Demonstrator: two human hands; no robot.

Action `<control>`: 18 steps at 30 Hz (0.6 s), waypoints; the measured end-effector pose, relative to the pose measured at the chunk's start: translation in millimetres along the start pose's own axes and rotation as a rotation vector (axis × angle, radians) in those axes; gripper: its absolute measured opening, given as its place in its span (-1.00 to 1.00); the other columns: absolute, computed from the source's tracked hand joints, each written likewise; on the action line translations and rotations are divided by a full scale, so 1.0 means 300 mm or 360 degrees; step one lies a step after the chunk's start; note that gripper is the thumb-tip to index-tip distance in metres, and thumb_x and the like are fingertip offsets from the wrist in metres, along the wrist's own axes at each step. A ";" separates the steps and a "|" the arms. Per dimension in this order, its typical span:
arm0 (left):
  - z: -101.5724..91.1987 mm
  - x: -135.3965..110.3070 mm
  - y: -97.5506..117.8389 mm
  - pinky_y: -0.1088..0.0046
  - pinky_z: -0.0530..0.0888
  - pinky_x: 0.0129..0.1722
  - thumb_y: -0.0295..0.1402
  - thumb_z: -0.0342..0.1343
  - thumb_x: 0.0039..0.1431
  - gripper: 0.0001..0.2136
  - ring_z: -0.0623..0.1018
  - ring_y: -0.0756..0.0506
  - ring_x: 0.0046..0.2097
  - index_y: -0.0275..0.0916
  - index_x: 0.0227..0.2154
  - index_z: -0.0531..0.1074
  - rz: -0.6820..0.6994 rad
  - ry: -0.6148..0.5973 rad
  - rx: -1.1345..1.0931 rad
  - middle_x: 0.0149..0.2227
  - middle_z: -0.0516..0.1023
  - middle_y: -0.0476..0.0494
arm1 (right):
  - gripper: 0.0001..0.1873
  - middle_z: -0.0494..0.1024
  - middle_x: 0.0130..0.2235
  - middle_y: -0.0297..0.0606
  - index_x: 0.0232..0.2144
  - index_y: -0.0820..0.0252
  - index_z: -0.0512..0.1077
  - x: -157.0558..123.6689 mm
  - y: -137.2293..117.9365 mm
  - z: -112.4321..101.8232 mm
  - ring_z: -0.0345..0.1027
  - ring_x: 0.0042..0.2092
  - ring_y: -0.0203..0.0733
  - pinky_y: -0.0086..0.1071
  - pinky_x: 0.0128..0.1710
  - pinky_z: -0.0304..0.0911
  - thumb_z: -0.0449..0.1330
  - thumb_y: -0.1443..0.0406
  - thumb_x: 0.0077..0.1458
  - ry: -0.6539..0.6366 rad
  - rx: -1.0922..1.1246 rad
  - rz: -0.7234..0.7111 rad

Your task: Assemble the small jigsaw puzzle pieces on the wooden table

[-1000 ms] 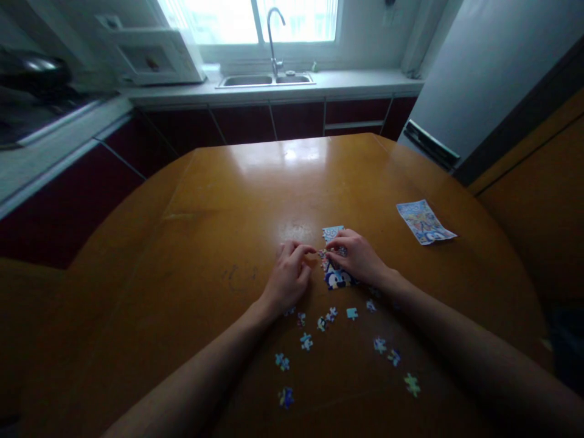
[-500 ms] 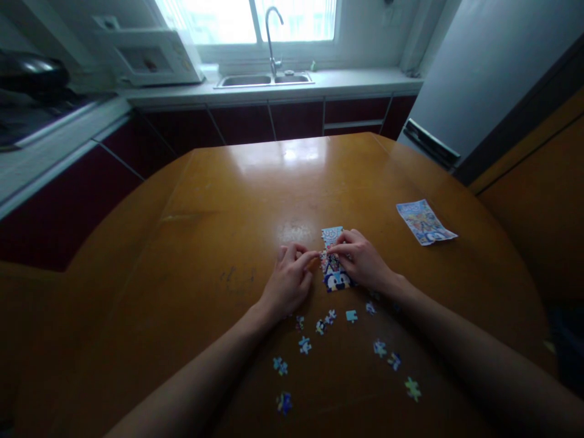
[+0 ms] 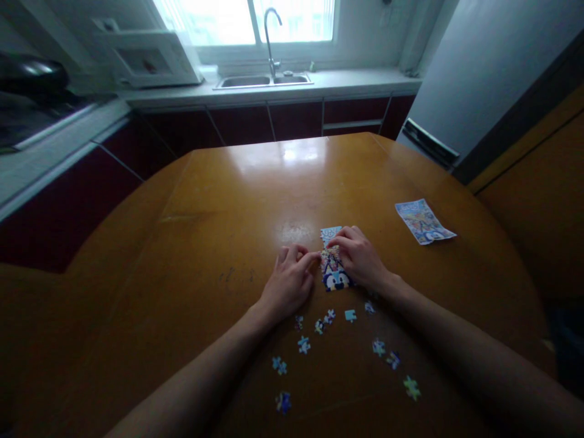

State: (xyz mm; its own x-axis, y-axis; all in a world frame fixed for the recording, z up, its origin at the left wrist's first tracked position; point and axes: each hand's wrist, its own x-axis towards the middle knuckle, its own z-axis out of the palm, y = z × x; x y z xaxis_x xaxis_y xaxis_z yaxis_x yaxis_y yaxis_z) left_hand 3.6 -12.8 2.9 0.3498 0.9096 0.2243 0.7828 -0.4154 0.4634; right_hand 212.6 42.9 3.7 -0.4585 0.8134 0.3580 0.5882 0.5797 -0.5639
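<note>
A partly joined jigsaw puzzle (image 3: pixel 336 280) lies flat on the table, with a blue cartoon dog face along its near edge. My left hand (image 3: pixel 289 278) rests at its left side, fingers curled and closed, the index fingertip against the puzzle's edge. From the right, my right hand (image 3: pixel 362 258) reaches over the puzzle, thumb and fingers closed at a small piece near its upper left part. The hand covers much of the puzzle's right side. Nearer to me lie several loose jigsaw pieces, among them a light blue piece (image 3: pixel 350 316) and a greenish piece (image 3: pixel 411 387).
A creased printed picture sheet (image 3: pixel 424 222) lies to the right on the wooden table (image 3: pixel 219 207). Beyond the table's far edge are a counter with a sink (image 3: pixel 246 81), a white microwave (image 3: pixel 150 61) and a grey fridge (image 3: pixel 479 73).
My right fingertips have shifted slightly at the puzzle's upper left part. My left hand stays at the puzzle's edge. The view has moved very little.
</note>
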 end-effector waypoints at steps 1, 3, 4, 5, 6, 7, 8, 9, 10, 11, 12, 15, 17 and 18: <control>0.000 0.000 0.000 0.09 0.40 0.12 -0.64 0.03 0.11 -0.54 0.28 -0.22 0.03 -0.11 0.04 0.41 0.0002 -0.0003 -0.0005 -0.04 0.33 -0.17 | -0.68 0.46 -0.21 -0.18 -0.25 0.14 0.54 0.000 0.003 0.001 0.24 -0.09 -0.07 -0.20 -0.07 0.26 0.07 0.55 0.12 0.0004 -0.0007 0.0003; -0.001 0.001 0.000 0.11 0.40 0.12 -0.65 0.01 0.12 -0.54 0.28 -0.21 0.02 -0.11 0.05 0.40 -0.0004 0.0006 -0.0021 -0.04 0.34 -0.17 | -0.68 0.45 -0.20 -0.18 -0.26 0.14 0.55 -0.002 0.008 0.004 0.24 -0.09 -0.07 -0.21 -0.07 0.26 0.08 0.55 0.12 -0.0013 -0.0021 -0.0008; -0.001 0.001 -0.001 0.12 0.40 0.12 -0.65 0.01 0.13 -0.54 0.28 -0.21 0.02 -0.11 0.05 0.40 -0.0010 0.0010 -0.0028 -0.05 0.34 -0.16 | -0.68 0.45 -0.19 -0.18 -0.26 0.14 0.55 -0.003 0.009 0.005 0.24 -0.08 -0.07 -0.21 -0.07 0.26 0.08 0.54 0.13 -0.0026 -0.0030 -0.0017; -0.001 0.001 -0.002 0.12 0.41 0.11 -0.65 0.00 0.13 -0.54 0.29 -0.21 0.02 -0.11 0.05 0.40 -0.0013 0.0015 -0.0033 -0.05 0.34 -0.16 | -0.68 0.45 -0.19 -0.18 -0.26 0.13 0.55 -0.004 0.009 0.007 0.23 -0.08 -0.07 -0.21 -0.07 0.26 0.08 0.54 0.14 -0.0039 -0.0038 -0.0027; -0.001 0.001 -0.003 0.12 0.41 0.11 -0.64 0.01 0.13 -0.54 0.29 -0.21 0.02 -0.11 0.05 0.40 -0.0011 0.0018 -0.0034 -0.05 0.34 -0.16 | -0.69 0.45 -0.18 -0.18 -0.26 0.12 0.56 -0.005 0.008 0.008 0.23 -0.08 -0.07 -0.20 -0.08 0.26 0.08 0.53 0.14 -0.0054 -0.0047 -0.0040; -0.001 0.001 -0.003 0.11 0.41 0.11 -0.64 0.01 0.14 -0.54 0.29 -0.21 0.02 -0.10 0.06 0.40 -0.0006 0.0018 -0.0032 -0.06 0.34 -0.16 | -0.69 0.44 -0.18 -0.17 -0.27 0.11 0.57 -0.006 0.006 0.009 0.23 -0.08 -0.07 -0.20 -0.08 0.26 0.09 0.53 0.14 -0.0071 -0.0055 -0.0055; -0.001 0.001 -0.004 0.10 0.41 0.11 -0.63 0.02 0.14 -0.54 0.29 -0.21 0.01 -0.09 0.06 0.40 0.0001 0.0020 -0.0029 -0.06 0.34 -0.16 | -0.69 0.44 -0.18 -0.17 -0.28 0.11 0.57 -0.007 0.003 0.010 0.22 -0.08 -0.06 -0.19 -0.08 0.27 0.10 0.52 0.15 -0.0084 -0.0064 -0.0069; -0.001 0.001 -0.004 0.09 0.41 0.10 -0.63 0.02 0.14 -0.54 0.29 -0.21 0.01 -0.08 0.06 0.40 0.0010 0.0019 -0.0026 -0.07 0.34 -0.16 | -0.69 0.44 -0.18 -0.17 -0.28 0.10 0.58 -0.007 0.000 0.010 0.22 -0.08 -0.06 -0.18 -0.08 0.27 0.11 0.52 0.15 -0.0100 -0.0073 -0.0082; -0.001 0.001 -0.004 0.09 0.41 0.10 -0.63 0.02 0.14 -0.54 0.29 -0.21 0.00 -0.08 0.06 0.40 0.0017 0.0020 -0.0024 -0.07 0.34 -0.16 | -0.70 0.44 -0.18 -0.17 -0.28 0.09 0.58 -0.006 -0.003 0.010 0.22 -0.08 -0.05 -0.17 -0.08 0.27 0.11 0.52 0.15 -0.0112 -0.0083 -0.0091; -0.002 0.001 -0.004 0.09 0.41 0.10 -0.63 0.02 0.14 -0.54 0.29 -0.21 -0.01 -0.07 0.05 0.41 0.0020 0.0017 -0.0022 -0.07 0.34 -0.16 | -0.70 0.44 -0.18 -0.17 -0.28 0.08 0.58 -0.005 -0.004 0.010 0.22 -0.09 -0.05 -0.17 -0.08 0.27 0.12 0.51 0.15 -0.0121 -0.0087 -0.0097; -0.002 0.001 -0.003 0.09 0.41 0.09 -0.63 0.02 0.14 -0.55 0.29 -0.21 -0.01 -0.07 0.05 0.41 0.0020 0.0011 -0.0018 -0.07 0.34 -0.16 | -0.70 0.44 -0.19 -0.17 -0.29 0.07 0.58 -0.004 -0.005 0.009 0.22 -0.08 -0.05 -0.17 -0.08 0.27 0.12 0.51 0.15 -0.0122 -0.0082 -0.0097; -0.003 0.001 -0.001 0.08 0.41 0.10 -0.62 0.03 0.14 -0.55 0.28 -0.22 0.00 -0.08 0.05 0.41 0.0020 -0.0003 0.0006 -0.06 0.33 -0.17 | -0.68 0.44 -0.18 -0.16 -0.29 0.10 0.58 0.002 0.002 0.007 0.22 -0.07 -0.05 -0.17 -0.06 0.27 0.10 0.53 0.14 -0.0045 -0.0017 -0.0061; -0.003 0.001 0.000 0.08 0.40 0.11 -0.62 0.02 0.14 -0.54 0.28 -0.22 0.01 -0.08 0.07 0.39 0.0026 -0.0003 0.0011 -0.06 0.34 -0.17 | -0.65 0.44 -0.18 -0.16 -0.28 0.11 0.57 0.006 0.010 0.005 0.23 -0.07 -0.05 -0.16 -0.05 0.27 0.08 0.55 0.12 0.0077 0.0024 -0.0012; -0.002 0.001 0.001 0.08 0.40 0.12 -0.62 0.01 0.14 -0.54 0.28 -0.22 0.01 -0.08 0.07 0.38 0.0027 0.0004 0.0007 -0.05 0.34 -0.17 | -0.65 0.44 -0.19 -0.16 -0.28 0.11 0.57 0.007 0.014 0.004 0.23 -0.07 -0.05 -0.15 -0.05 0.27 0.07 0.56 0.11 0.0126 0.0034 0.0007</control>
State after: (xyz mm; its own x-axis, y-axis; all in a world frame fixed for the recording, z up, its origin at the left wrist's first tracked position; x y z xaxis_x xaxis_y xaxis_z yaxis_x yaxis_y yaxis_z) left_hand 3.5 -12.7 3.6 0.3621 0.9022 0.2342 0.7789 -0.4309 0.4557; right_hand 213.5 47.0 1.2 -0.4014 0.8175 0.4129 0.5754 0.5759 -0.5808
